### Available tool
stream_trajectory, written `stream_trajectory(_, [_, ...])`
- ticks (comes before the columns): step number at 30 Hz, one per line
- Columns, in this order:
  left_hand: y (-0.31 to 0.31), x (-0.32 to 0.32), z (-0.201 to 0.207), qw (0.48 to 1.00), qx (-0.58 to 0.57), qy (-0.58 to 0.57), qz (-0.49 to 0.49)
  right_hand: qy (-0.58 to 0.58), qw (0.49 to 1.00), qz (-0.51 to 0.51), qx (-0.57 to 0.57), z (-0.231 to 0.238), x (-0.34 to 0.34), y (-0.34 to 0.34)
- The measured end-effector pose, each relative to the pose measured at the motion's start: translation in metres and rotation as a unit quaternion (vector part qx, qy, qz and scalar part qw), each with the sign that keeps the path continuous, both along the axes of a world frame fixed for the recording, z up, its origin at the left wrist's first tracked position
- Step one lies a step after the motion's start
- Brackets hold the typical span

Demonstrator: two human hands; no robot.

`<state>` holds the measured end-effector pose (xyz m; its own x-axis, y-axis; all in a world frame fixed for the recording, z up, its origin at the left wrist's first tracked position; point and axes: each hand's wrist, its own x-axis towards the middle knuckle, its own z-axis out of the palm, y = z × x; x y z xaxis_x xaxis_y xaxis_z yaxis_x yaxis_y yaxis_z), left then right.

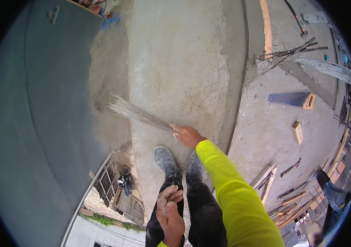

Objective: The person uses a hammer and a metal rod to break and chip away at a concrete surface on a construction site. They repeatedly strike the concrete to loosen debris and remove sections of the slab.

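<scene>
My right hand (pixel 187 135), in a bright yellow sleeve, grips the thin end of a stick broom (pixel 136 113). Its bristles fan out to the upper left and rest on a strip of fresh, light grey concrete (pixel 175 66). My left hand (pixel 169 212) hangs low by my thigh with its fingers curled loosely and holds nothing. Both my boots (pixel 165 160), grey with cement dust, stand on the concrete strip right under the broom hand.
A dark grey wall (pixel 47 123) runs along the left. A hand saw (pixel 293 99), a wood block (pixel 297 131), rebar pieces (pixel 288 52) and planks (pixel 266 177) lie on the slab to the right. Another person (pixel 332 197) is at the lower right, near the edge.
</scene>
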<state>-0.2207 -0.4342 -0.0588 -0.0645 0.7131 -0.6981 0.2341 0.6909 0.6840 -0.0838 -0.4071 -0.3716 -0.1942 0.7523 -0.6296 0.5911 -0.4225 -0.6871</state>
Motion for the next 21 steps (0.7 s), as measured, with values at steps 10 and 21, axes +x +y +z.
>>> stream_trajectory(10, [-0.093,-0.067,-0.052,0.995,0.012,0.077,-0.062,-0.043,0.866,-0.493,0.069,-0.013,0.075,-0.123])
stream_trajectory(21, [-0.163,-0.121,-0.030,0.998,-0.015,0.013,-0.060,-0.065,0.835,-0.545,0.035,0.005,0.011,-0.216])
